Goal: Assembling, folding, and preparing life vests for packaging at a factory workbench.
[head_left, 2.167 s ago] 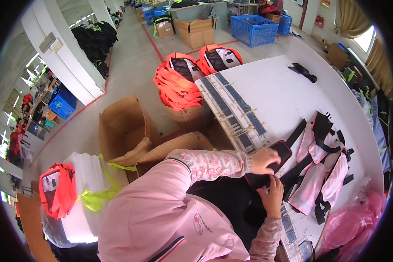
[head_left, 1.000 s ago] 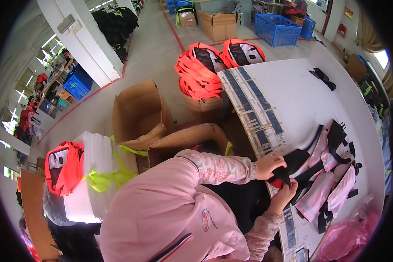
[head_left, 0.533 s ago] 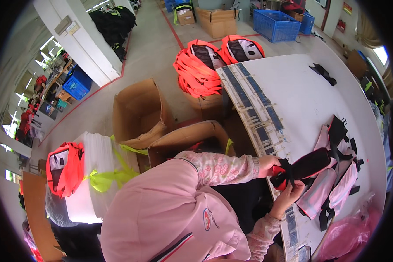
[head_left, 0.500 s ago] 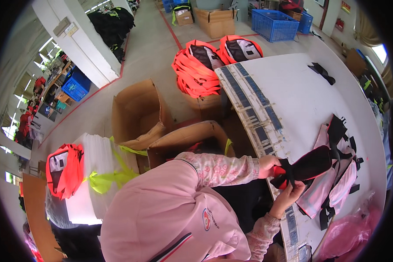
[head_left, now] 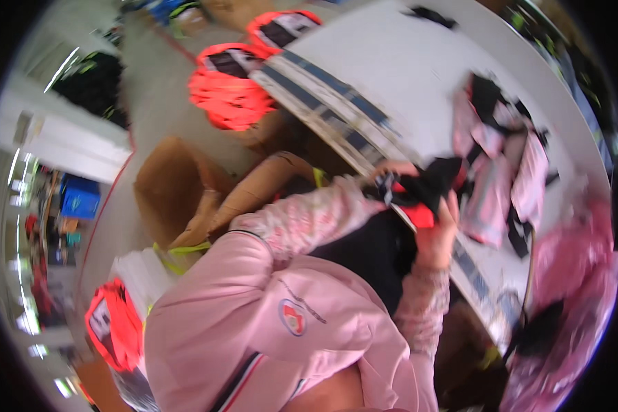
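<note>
In front of me, over the near edge of the white table (head_left: pixel 398 58), both my hands grip a black fabric piece (head_left: pixel 438 180) with a bright red underside. My left hand (head_left: pixel 397 169) holds its left end, fingers closed and partly smeared by motion. Wrapped round the lower right side is my right hand (head_left: pixel 438 237), with the red part showing beside its fingers. The piece looks bunched and folded. Just beyond it on the table lies a heap of pink-and-black sewn pieces (head_left: pixel 487 199) with black straps.
A pink plastic bag (head_left: pixel 573 268) bulges at the table's right end. Orange-red bags (head_left: pixel 233 103) are stacked past the far left corner. Open cardboard boxes (head_left: pixel 175 182) stand left of the table. Another orange-red bag (head_left: pixel 120 326) rests by a white stack (head_left: pixel 141 268).
My view has swung, shifting the surroundings leftward and upward. The black piece, earlier stretched out toward the heap, is now bunched between my hands. My right hand has turned more upright.
</note>
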The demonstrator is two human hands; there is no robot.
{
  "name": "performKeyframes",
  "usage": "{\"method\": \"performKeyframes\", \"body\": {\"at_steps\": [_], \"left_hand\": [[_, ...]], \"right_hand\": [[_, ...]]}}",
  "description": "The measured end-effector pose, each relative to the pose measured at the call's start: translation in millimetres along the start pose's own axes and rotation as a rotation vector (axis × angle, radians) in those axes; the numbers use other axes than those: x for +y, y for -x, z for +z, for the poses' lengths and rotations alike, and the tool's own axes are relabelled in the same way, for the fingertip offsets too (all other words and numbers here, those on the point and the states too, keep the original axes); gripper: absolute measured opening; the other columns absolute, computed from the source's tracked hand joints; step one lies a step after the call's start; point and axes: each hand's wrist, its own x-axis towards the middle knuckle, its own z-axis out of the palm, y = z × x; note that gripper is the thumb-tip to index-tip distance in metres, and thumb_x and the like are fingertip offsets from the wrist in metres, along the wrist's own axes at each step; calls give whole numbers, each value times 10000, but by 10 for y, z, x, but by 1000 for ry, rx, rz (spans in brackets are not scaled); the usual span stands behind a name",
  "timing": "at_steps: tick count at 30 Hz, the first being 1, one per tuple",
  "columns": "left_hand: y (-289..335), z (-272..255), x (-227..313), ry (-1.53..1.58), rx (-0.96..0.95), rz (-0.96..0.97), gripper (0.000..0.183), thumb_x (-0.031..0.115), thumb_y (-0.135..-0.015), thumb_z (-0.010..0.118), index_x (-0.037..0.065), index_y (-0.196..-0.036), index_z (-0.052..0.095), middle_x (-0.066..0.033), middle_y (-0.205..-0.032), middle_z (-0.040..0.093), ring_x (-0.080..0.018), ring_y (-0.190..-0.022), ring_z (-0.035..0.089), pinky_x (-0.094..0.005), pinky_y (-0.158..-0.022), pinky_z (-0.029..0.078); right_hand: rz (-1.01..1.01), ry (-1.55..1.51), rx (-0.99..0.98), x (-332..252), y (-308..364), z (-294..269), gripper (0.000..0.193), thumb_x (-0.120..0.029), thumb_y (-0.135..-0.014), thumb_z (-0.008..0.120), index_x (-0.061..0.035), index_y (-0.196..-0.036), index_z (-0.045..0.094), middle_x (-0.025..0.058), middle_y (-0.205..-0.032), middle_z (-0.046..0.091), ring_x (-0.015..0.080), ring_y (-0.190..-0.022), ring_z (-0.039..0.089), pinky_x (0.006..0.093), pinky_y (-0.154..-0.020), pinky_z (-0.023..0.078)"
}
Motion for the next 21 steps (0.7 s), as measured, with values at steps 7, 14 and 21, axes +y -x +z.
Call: {"method": "performKeyframes", "body": {"at_steps": [7,14,21], "left_hand": [[-72,-98,140,-14,-387,-396,465,24,-871,541,-49,-1305,392,-111,-1146,537,-160,-1009,585,-270,-853,500],[-30,96,312,1161,51,-1076,320,227,-941,497,23,-1187,490,-83,-1051,615,-151,-881,625,-283,-750,537],[-76,169,384,1187,60,-1004,244,229,-922,525,34,-1064,564,-90,-974,632,-225,-847,628,-461,-827,511]], "right_hand": [[-228,-155,19,-87,-99,19,103,42,-873,456,-49,-920,466,74,-934,611,155,-846,615,265,-747,500],[-414,892,302,-4,-6,-355,116,24,-839,593,-28,-768,517,-33,-702,511,35,-671,454,195,-603,382],[-414,382,451,-70,-60,-531,65,15,-856,538,-32,-814,557,11,-792,589,87,-704,543,226,-651,459]]}}
